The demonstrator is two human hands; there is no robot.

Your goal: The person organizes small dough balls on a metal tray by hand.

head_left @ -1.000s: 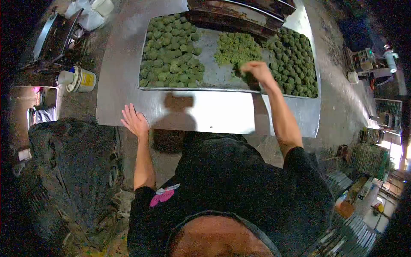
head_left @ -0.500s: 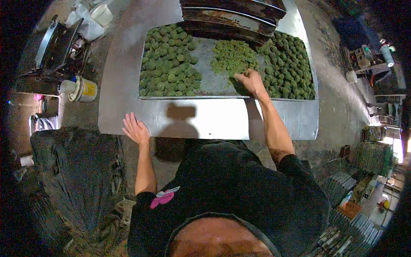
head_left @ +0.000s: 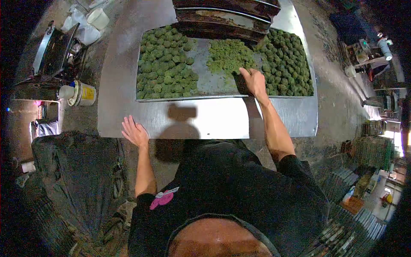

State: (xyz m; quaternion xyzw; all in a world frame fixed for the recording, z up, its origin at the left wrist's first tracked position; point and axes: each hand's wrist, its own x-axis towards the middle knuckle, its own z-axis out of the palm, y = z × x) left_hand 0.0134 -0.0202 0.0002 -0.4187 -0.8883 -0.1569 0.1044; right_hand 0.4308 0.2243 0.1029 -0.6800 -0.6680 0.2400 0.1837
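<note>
My left hand point(head_left: 135, 132) lies flat at the near left edge of the metal table, fingers stretched out and holding nothing. Over the tray, my right hand point(head_left: 253, 82) has its fingers curled in, thumb side toward the crumbly green heap point(head_left: 229, 55). Whatever those fingers hold is hidden. A shallow metal tray point(head_left: 222, 89) carries the heap in its middle. On its left side lie many rough green balls point(head_left: 165, 62), and more dark green balls point(head_left: 287, 64) are packed along the right, close to my right hand.
Dark, worn metal trays point(head_left: 224, 19) are stacked at the tray's far side. The bright table point(head_left: 222, 118) extends around it. On the floor to the left stands a white bucket with a yellow label point(head_left: 87, 94). Crates point(head_left: 373, 153) are at the right.
My right hand has shifted slightly to the right, with its fingers still curled beside the heap. My left hand stays in place on the table edge. The view has tilted a little.
</note>
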